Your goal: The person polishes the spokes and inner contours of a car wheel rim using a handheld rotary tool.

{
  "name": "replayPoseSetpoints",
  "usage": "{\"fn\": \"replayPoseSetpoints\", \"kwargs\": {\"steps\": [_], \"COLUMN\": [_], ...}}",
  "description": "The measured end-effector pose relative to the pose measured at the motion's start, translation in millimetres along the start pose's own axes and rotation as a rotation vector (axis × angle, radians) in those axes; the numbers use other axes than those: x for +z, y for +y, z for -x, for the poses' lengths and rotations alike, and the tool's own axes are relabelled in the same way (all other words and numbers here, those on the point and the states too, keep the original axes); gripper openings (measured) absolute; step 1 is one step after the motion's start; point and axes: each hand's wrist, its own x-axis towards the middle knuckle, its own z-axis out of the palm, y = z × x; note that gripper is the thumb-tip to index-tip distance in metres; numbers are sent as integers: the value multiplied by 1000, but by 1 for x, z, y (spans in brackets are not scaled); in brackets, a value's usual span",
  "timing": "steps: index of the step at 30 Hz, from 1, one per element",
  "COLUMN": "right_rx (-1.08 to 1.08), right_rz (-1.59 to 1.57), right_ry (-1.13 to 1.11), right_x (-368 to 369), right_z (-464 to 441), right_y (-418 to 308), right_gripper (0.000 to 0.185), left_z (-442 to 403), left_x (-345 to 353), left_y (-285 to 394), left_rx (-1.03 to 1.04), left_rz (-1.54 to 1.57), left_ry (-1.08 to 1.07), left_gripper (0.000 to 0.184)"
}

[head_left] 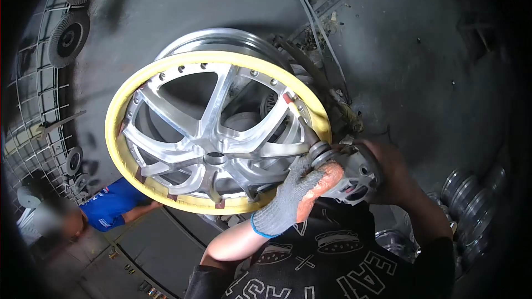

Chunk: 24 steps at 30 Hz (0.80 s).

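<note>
- Center-left of frame: car wheel, spokes facing camera, yellow covering round its edge.
- Left hand, gloved, wrapped round neck of power tool, right of center.
- Right hand behind tool body; fingers hidden, can't tell the grip.
- Wheel looks metal: likely heavy, stiff, slick on bare spokes. Best hold: opposite sides of the covered edge.
- Tool probably dense, rigid; hold at neck and body.
</note>
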Motion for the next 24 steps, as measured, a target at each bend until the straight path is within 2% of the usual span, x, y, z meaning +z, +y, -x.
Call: {"fn": "replayPoseSetpoints", "kwargs": {"steps": [2, 3, 7, 10, 12, 14, 15, 18, 20, 22, 23, 24], "right_rx": [-22, -28, 11, -5, -23, -38, -62, -61, -29, -37, -36, -19], "right_rz": [20, 5, -17, -60, -65, -81, -98, -102, -92, -40, -39, -15], "right_ry": [14, 15, -60, -124, -183, -236, -220, -195, -193, -86, -85, -70], "right_x": [-4, -6, -10, -7, -4, 1, 4, -5, -14, -21, -22, -22], "right_z": [-5, -8, -12, -13, -15, -15, -14, -20, -22, -22, -22, -21], "right_y": [-1, -3, -11, -20, -25, -27, -28, -34, -38, -35, -32, -28], "right_gripper": [103, 102, 101, 96, 94, 93, 93, 92, 91, 91, 91, 90], "left_z": [-11, -8, -4, 15, 24, 48, 50, 47, 36, 23, 20, 16], "left_x": [7, 18, 13, 26, 16, 28, 22, 36, 41, 40, 44, 25], "left_y": [-7, 1, 5, 20, 9, 33, 20, 44, 51, 47, 46, 34], "left_rx": [90, 114, 76, 110, -37, -39, 15, 40, -8, -73, -89, -70], "left_rz": [145, -61, -87, 155, 356, 73, -65, -144, 204, 500, 163, 152], "left_ry": [-43, 23, 12, -192, -154, -54, 86, -23, -290, -495, -116, -131], "left_gripper": [26, 21, 17, 11, 23, 45, 52, 58, 53, 48, 45, 43]}}
